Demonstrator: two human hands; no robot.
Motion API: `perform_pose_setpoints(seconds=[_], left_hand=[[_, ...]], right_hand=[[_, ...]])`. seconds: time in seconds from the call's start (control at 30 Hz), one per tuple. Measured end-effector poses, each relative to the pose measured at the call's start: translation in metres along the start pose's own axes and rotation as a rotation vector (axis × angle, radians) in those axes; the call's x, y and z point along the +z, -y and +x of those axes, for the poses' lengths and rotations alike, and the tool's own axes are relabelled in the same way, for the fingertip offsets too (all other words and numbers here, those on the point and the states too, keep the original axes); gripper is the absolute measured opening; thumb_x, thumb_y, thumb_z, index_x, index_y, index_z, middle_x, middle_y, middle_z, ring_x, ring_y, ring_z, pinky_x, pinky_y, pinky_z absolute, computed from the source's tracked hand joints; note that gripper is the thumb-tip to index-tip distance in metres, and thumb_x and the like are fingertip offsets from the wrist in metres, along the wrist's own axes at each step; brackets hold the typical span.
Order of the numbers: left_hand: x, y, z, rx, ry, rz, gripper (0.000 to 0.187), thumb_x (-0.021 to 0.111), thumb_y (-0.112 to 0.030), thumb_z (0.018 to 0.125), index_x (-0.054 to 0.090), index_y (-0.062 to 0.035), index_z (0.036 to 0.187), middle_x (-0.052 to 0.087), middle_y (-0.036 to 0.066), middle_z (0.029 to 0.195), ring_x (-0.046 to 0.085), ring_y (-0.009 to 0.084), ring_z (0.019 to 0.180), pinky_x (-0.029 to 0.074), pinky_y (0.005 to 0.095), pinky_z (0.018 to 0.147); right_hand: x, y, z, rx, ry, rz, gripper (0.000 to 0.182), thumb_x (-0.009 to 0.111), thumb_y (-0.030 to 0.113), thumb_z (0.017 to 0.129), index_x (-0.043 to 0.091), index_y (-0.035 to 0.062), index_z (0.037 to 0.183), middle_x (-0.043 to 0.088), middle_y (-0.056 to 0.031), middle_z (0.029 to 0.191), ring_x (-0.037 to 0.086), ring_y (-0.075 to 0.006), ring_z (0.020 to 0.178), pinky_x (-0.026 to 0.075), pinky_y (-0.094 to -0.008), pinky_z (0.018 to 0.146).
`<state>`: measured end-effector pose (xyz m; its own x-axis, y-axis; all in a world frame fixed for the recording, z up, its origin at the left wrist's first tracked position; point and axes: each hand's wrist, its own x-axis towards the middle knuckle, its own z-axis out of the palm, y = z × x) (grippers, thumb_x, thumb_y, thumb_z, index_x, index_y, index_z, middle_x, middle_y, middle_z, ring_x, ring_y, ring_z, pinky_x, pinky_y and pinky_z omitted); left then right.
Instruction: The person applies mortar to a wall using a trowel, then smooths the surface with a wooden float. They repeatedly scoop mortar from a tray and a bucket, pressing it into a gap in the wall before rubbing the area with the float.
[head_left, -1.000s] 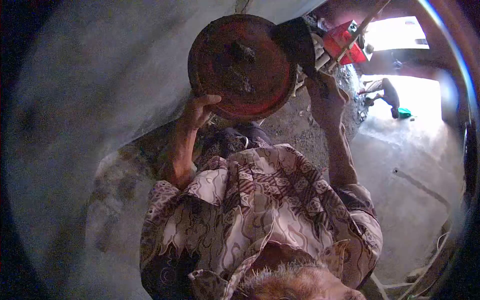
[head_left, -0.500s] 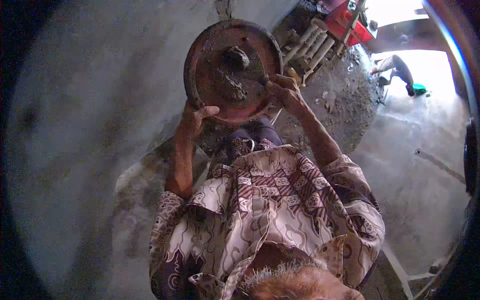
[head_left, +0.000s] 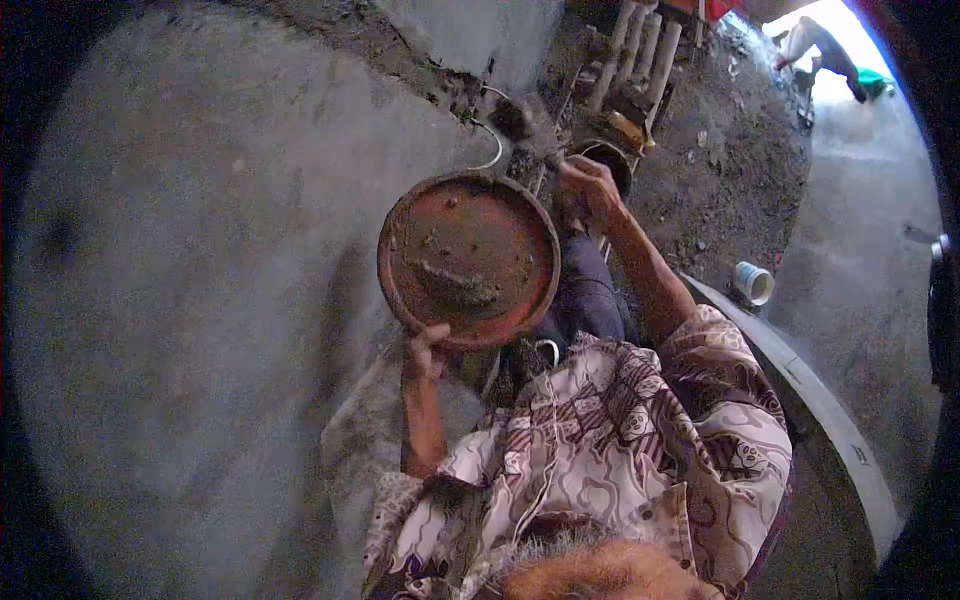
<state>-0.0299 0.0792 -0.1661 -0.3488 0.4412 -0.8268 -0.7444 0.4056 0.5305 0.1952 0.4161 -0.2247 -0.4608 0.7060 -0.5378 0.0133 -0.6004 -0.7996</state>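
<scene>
My left hand [head_left: 428, 355] grips the near rim of a round reddish pan [head_left: 405, 225], thumb over the edge. Smears and a low lump of wet grey mortar [head_left: 455, 285] lie in the pan, which is tilted toward the camera. My right hand [head_left: 595, 190] is closed around the handle of a trowel [head_left: 535, 128], right of the pan and apart from it. The trowel's blade is blurred and points up and left, close to a rough groove in the wall. A loop of white cable [head_left: 495, 145] hangs between the blade and the pan.
A grey plastered wall [head_left: 200, 200] fills the left, with a rough groove [head_left: 400, 60] along its top. Right of my hand are a dark bucket [head_left: 618, 170] and wooden poles [head_left: 635, 50]. A white tub [head_left: 753, 284] lies on the floor. Another person [head_left: 825, 55] bends in the bright doorway.
My right hand has left the pan's rim and moved up and right with the trowel. The pan sits lower in view and holds less mortar. The view has shifted, showing the cable and groove.
</scene>
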Motion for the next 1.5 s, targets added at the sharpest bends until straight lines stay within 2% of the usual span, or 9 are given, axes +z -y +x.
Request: perform_pose_setpoints(seconds=[0.43,0.5,0.57,0.6,0.7,0.83,1.13,1.4,1.5], left_hand=[[-0.064,0.049,-0.074,0.052,-0.049,-0.449,0.029,0.064,-0.001,0.071,0.057,-0.0044,0.098,0.052,0.000,0.068,0.054,0.0154,0.062,0.046,0.0334,0.055],[-0.010,0.023,-0.086,-0.035,-0.192,-0.361,0.044,0.064,0.002,0.072,0.056,-0.0026,0.115,0.050,-0.002,0.062,0.058,0.0154,0.065,0.049,0.0345,0.060],[0.052,-0.026,-0.086,0.041,-0.427,-0.370,0.022,0.065,-0.003,0.071,0.059,-0.0046,0.092,0.064,0.004,0.083,0.061,0.0220,0.070,0.055,0.0349,0.065],[0.065,-0.043,-0.091,-0.018,-0.001,-0.530,0.071,0.064,0.006,0.068,0.044,-0.0053,0.135,0.057,0.014,0.125,0.058,0.0317,0.111,0.053,0.0424,0.090],[0.022,0.004,-0.100,-0.088,-0.318,-0.345,0.081,0.062,0.010,0.065,0.037,-0.0081,0.140,0.045,0.012,0.137,0.051,0.0310,0.120,0.049,0.0462,0.095],[0.025,0.019,-0.091,-0.065,-0.305,-0.459,0.083,0.062,0.009,0.064,0.036,-0.0078,0.141,0.046,0.013,0.136,0.049,0.0312,0.122,0.047,0.0474,0.097],[0.022,0.043,-0.106,0.202,-0.341,-0.027,0.030,0.064,-0.005,0.066,0.065,-0.0090,0.096,0.066,0.007,0.094,0.060,0.0219,0.089,0.051,0.0372,0.079],[0.009,0.072,-0.102,-0.063,-0.688,-0.497,0.021,0.068,-0.005,0.069,0.058,-0.0125,0.086,0.055,0.000,0.067,0.054,0.0163,0.060,0.047,0.0248,0.054],[-0.007,0.084,-0.095,0.055,-0.380,-0.418,0.019,0.068,-0.008,0.071,0.059,-0.0105,0.087,0.056,0.001,0.070,0.054,0.0183,0.061,0.047,0.0287,0.056]], right_hand=[[-0.015,-0.005,0.136,-0.692,-0.999,-0.522,0.016,0.070,0.017,0.083,0.061,0.0045,0.084,0.057,-0.0067,0.076,0.055,-0.0170,0.070,0.046,-0.0317,0.066],[0.029,-0.053,0.200,-0.595,-0.994,-1.347,0.019,0.069,0.019,0.082,0.057,0.0046,0.083,0.058,-0.0089,0.073,0.055,-0.0218,0.067,0.046,-0.0351,0.067],[0.101,-0.036,0.204,-0.468,-0.596,-0.705,0.023,0.067,0.022,0.082,0.055,0.0037,0.090,0.061,-0.0111,0.076,0.055,-0.0236,0.069,0.046,-0.0357,0.067],[0.118,-0.024,0.204,-0.508,-0.523,-0.624,0.024,0.066,0.022,0.082,0.054,0.0033,0.092,0.061,-0.0120,0.078,0.055,-0.0218,0.070,0.045,-0.0347,0.067],[0.140,0.019,0.185,-0.410,-0.629,-0.378,0.025,0.067,0.021,0.081,0.055,0.0030,0.092,0.061,-0.0147,0.080,0.058,-0.0252,0.073,0.046,-0.0363,0.068],[0.098,-0.027,0.224,-0.308,-0.564,-1.043,0.023,0.056,0.024,0.087,0.059,0.0015,0.092,0.063,-0.0183,0.088,0.061,-0.0370,0.083,0.048,-0.0431,0.071],[0.177,-0.001,0.223,-0.103,-0.453,-0.727,0.032,0.051,0.029,0.086,0.060,-0.0019,0.087,0.063,-0.0232,0.091,0.059,-0.0416,0.087,0.045,-0.0488,0.074],[0.204,-0.005,0.201,-0.499,-0.557,-0.730,0.022,0.057,0.022,0.087,0.055,0.0004,0.085,0.060,-0.0185,0.079,0.058,-0.0380,0.078,0.044,-0.0454,0.071],[0.217,0.006,0.179,-0.483,-0.559,-0.584,0.016,0.055,0.018,0.087,0.055,0.0014,0.085,0.058,-0.0180,0.076,0.058,-0.0357,0.076,0.043,-0.0454,0.067]])
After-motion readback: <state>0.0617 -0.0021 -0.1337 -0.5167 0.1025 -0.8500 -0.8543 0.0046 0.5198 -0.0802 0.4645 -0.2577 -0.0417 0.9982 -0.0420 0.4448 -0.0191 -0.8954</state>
